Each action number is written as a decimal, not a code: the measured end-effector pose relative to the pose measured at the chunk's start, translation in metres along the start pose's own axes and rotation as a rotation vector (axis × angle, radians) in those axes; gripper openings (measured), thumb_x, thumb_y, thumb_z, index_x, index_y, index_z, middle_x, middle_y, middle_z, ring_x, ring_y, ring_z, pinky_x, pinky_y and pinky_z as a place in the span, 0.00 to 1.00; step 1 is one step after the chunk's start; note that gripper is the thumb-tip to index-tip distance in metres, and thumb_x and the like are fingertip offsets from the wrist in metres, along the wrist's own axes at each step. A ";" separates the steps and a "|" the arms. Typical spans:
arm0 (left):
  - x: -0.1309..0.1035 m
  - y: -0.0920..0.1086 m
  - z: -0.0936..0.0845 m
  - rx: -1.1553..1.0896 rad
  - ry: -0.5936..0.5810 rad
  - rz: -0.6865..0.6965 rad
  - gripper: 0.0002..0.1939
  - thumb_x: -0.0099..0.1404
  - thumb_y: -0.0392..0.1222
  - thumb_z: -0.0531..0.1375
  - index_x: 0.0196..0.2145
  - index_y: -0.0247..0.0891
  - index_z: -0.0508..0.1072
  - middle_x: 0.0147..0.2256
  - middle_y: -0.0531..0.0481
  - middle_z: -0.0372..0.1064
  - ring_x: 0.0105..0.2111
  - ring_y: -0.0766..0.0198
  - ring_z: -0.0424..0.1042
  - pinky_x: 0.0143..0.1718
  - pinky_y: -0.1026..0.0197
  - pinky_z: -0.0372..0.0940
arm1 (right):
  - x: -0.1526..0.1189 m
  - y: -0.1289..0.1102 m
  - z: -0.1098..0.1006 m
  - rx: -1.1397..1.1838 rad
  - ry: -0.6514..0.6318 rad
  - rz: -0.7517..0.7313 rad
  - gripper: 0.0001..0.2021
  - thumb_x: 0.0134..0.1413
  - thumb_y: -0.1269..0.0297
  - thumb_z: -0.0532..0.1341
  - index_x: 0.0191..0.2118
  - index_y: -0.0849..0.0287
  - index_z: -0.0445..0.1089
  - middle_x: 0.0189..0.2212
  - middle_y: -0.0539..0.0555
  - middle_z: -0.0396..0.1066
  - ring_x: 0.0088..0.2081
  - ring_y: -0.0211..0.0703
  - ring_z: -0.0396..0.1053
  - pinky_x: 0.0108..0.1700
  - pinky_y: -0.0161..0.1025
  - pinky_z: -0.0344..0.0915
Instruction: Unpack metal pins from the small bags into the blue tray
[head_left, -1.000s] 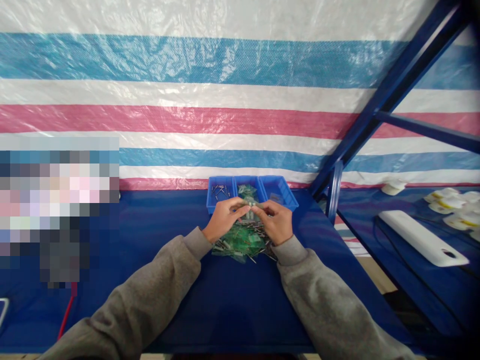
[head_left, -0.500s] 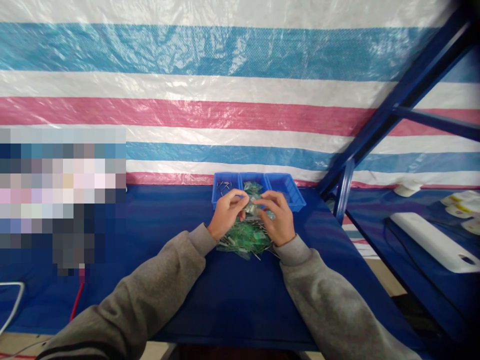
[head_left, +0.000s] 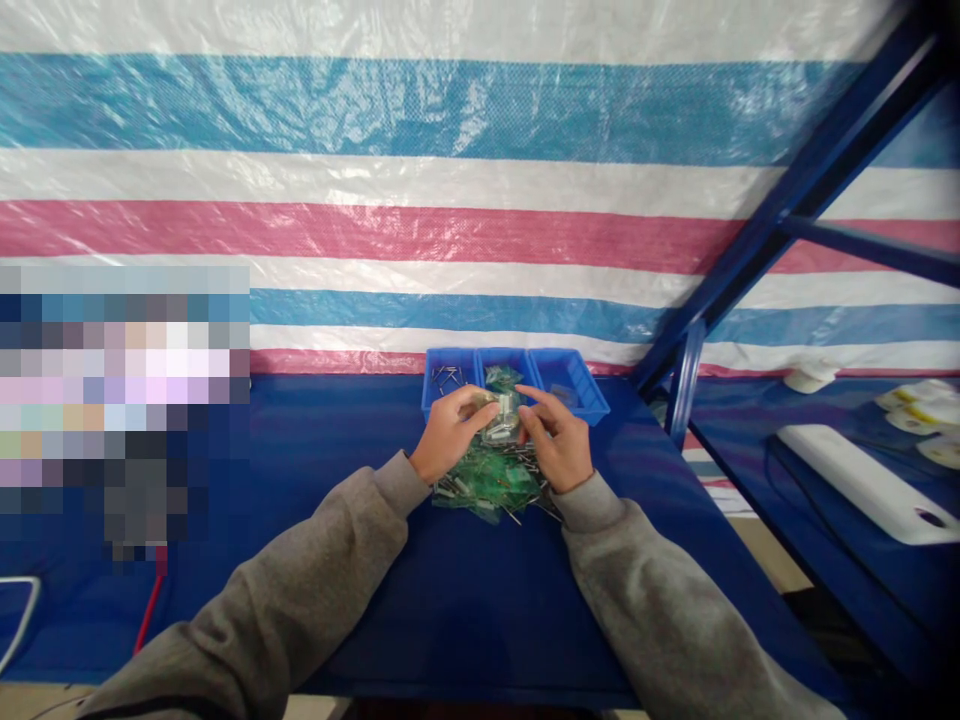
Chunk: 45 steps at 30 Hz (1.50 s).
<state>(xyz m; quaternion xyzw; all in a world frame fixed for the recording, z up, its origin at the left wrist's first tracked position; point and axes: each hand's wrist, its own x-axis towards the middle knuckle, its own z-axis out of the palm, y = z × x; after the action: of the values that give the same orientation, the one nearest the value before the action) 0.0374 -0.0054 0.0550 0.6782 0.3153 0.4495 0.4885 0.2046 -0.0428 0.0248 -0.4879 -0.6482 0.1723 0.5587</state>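
Observation:
A small clear plastic packet with pale pieces inside is pinched at its left side by my left hand. My right hand is at the packet's right side, index finger stretched out and thumb near its edge; whether it touches the packet cannot be made out. Below both hands lies a pile of green packets mixed with thin metal pieces. Behind them stands a blue three-compartment tray: metal pins in the left compartment, green packets in the middle, a small clear piece in the right.
The blue table carries the pile and tray. Diagonal blue metal posts rise at the right. Beyond them are a long white object, a black cable and white-yellow rolls. A blurred-out area covers the left.
The clear packet now shows more fully between my hands. My left hand has turned slightly, and my right fingers have shifted, with the index finger straighter.

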 end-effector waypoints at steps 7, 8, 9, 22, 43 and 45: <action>-0.001 0.001 0.004 -0.164 0.006 -0.105 0.16 0.59 0.48 0.61 0.40 0.38 0.62 0.25 0.56 0.65 0.23 0.70 0.66 0.28 0.68 0.62 | 0.003 -0.004 -0.002 -0.085 -0.006 -0.234 0.10 0.57 0.67 0.56 0.42 0.55 0.71 0.45 0.58 0.66 0.43 0.44 0.68 0.38 0.39 0.70; -0.002 0.002 0.004 -0.125 -0.016 -0.104 0.14 0.61 0.49 0.59 0.38 0.36 0.64 0.24 0.56 0.64 0.23 0.70 0.66 0.27 0.68 0.62 | 0.003 -0.003 -0.002 -0.104 0.006 -0.240 0.08 0.57 0.67 0.56 0.40 0.56 0.72 0.44 0.58 0.67 0.44 0.45 0.68 0.39 0.40 0.70; -0.003 0.004 0.004 -0.079 -0.031 -0.096 0.14 0.63 0.51 0.57 0.36 0.35 0.66 0.24 0.54 0.64 0.23 0.70 0.65 0.27 0.67 0.62 | 0.003 -0.002 -0.002 -0.122 0.018 -0.235 0.08 0.57 0.67 0.56 0.39 0.56 0.71 0.43 0.57 0.68 0.43 0.45 0.68 0.40 0.41 0.69; -0.002 0.006 -0.001 0.097 -0.002 0.020 0.13 0.60 0.47 0.61 0.38 0.36 0.68 0.29 0.51 0.69 0.30 0.66 0.70 0.33 0.65 0.64 | -0.001 -0.001 -0.001 -0.094 0.040 -0.073 0.10 0.61 0.63 0.54 0.45 0.56 0.67 0.22 0.47 0.70 0.24 0.37 0.69 0.33 0.36 0.67; -0.001 0.013 -0.001 0.198 -0.003 0.049 0.18 0.64 0.52 0.55 0.35 0.33 0.73 0.37 0.46 0.71 0.38 0.61 0.69 0.40 0.63 0.63 | 0.002 -0.003 -0.002 -0.220 0.082 -0.165 0.08 0.57 0.59 0.58 0.36 0.58 0.69 0.29 0.52 0.72 0.30 0.41 0.69 0.37 0.39 0.68; -0.002 0.012 0.000 0.199 -0.039 0.051 0.16 0.62 0.51 0.58 0.35 0.33 0.73 0.34 0.47 0.71 0.36 0.62 0.69 0.39 0.63 0.63 | 0.001 -0.001 -0.002 -0.202 0.069 -0.134 0.08 0.57 0.59 0.58 0.36 0.58 0.69 0.29 0.52 0.73 0.30 0.41 0.70 0.37 0.38 0.68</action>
<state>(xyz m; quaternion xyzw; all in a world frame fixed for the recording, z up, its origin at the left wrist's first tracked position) 0.0365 -0.0113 0.0654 0.7397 0.3314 0.4149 0.4134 0.2057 -0.0433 0.0271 -0.5028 -0.6737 0.0514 0.5391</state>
